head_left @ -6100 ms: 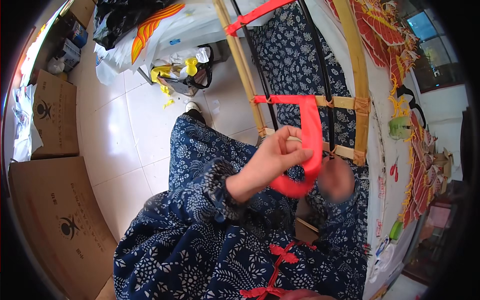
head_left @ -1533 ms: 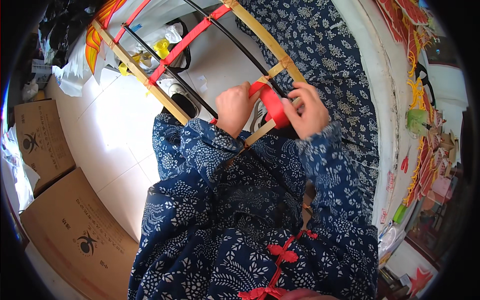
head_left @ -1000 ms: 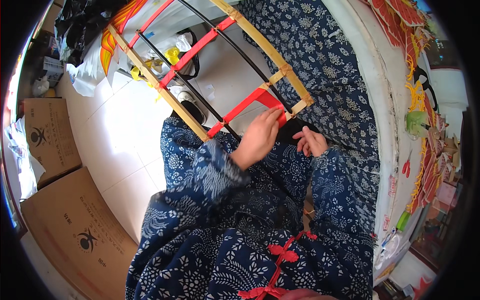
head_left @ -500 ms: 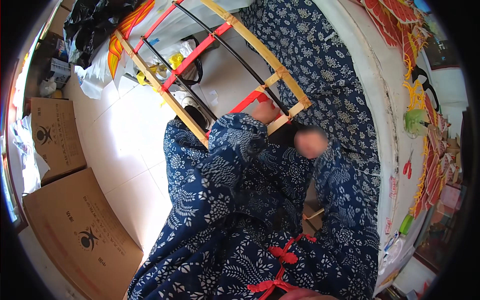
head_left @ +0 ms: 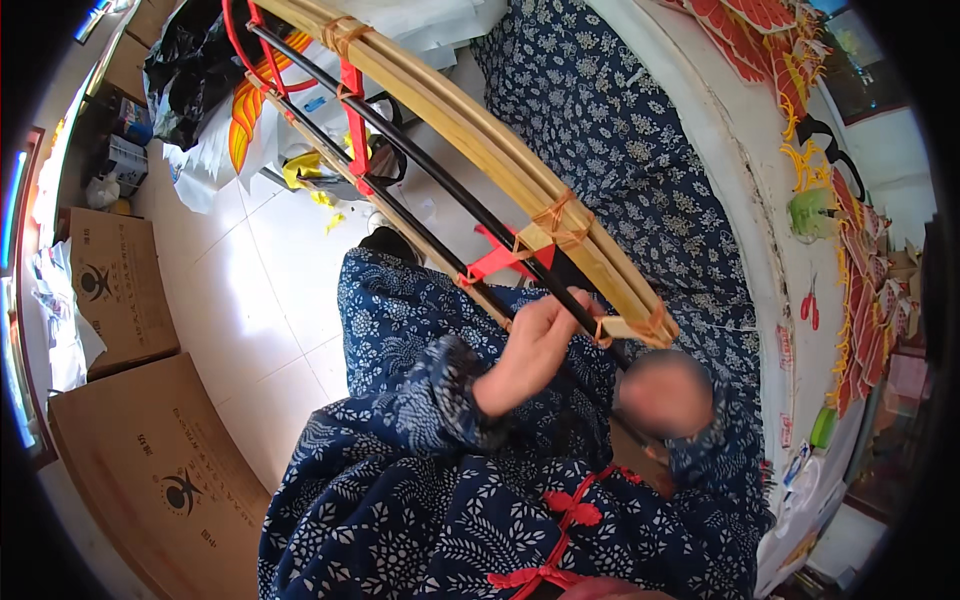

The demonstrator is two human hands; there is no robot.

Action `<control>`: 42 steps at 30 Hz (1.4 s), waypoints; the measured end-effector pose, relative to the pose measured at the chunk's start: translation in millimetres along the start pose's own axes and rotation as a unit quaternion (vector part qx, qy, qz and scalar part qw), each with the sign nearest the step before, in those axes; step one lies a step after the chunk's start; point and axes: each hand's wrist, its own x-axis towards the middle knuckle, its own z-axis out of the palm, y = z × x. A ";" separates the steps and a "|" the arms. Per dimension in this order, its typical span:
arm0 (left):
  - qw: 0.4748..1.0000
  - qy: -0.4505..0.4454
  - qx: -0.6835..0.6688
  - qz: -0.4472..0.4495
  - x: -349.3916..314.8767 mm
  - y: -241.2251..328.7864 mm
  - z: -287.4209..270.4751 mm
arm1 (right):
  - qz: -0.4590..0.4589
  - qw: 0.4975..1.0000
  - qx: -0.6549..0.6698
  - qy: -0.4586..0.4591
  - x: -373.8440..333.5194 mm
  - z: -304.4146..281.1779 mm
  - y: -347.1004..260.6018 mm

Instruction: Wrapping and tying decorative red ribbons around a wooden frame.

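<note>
Going left to right: 2 brown cardboard boxes (head_left: 150,470) are sitting along the left edge on the pale tiled floor (head_left: 270,300), well apart from the work. At upper left a black bag (head_left: 195,70) and loose white paper (head_left: 225,160) are lying under the far end of the bamboo frame (head_left: 480,150), which is running diagonally from upper left down to right of centre, its long strips bound with tan lashings and crossed by 2 black rods (head_left: 440,190). Red tape (head_left: 495,260) is wrapping the joints, 1 knot lying just above the left hand (head_left: 535,345). That hand is grasping the lower black rod at frame centre, fingers curling around it near the frame's lower corner. The right hand (head_left: 665,395) is blurring in motion just below that corner; whether it is clenched or released I cannot tell. The frame's near end is resting over the lap in blue patterned cloth. At right, red paper cut-outs (head_left: 870,290) and small red scissors (head_left: 808,300) are lying on the white table (head_left: 740,200). Risks, as judgement: the single-hand hold is carrying a long, springy frame, so a slipping grip could be letting the far end swing into the clutter at upper left; twisting at the corner could be loosening the tan lashing or the red tape; a sharp bamboo end could be catching the sleeve.
</note>
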 end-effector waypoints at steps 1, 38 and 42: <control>0.999 0.021 -0.031 0.024 -9.7 -4.9 6.5 | -0.012 1.000 0.004 0.002 -9.3 8.5 0.8; 0.924 0.132 -0.354 -0.058 -29.3 -117.9 -91.6 | -0.032 0.815 -0.537 0.214 154.1 85.8 81.9; 0.924 0.110 -0.356 -0.090 -30.3 -129.1 -99.8 | -0.316 0.790 -0.422 0.313 157.4 59.2 46.7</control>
